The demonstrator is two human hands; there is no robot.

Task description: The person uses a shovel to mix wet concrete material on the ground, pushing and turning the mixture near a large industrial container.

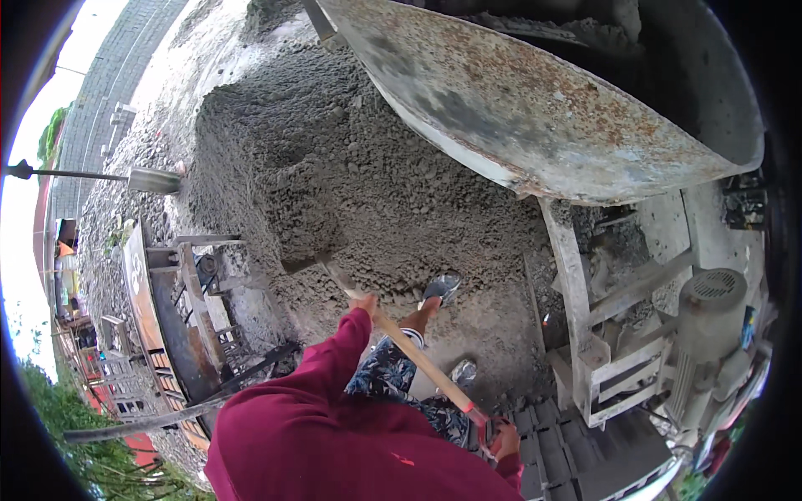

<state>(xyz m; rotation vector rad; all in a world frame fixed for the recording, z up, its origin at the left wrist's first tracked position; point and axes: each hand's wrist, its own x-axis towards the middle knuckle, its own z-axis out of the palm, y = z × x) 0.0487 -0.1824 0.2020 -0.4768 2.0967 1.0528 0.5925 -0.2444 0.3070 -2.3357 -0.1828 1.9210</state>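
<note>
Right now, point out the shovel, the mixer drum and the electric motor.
shovel (422,361): head view, middle of wooden shaft.
mixer drum (535,117): head view, rusty outer wall.
electric motor (708,313): head view, grey housing.

**Both hands closed on a long wooden handle**

The person's left arm, in a dark red sleeve, stretches forward and up from the lower edge, its left hand (364,302) wrapped around the upper part of the wooden shovel handle (422,361). The right hand (505,439) sits low and close to the body, fingers curled over the handle's end grip, wrist bent, only its cuff showing.
</note>
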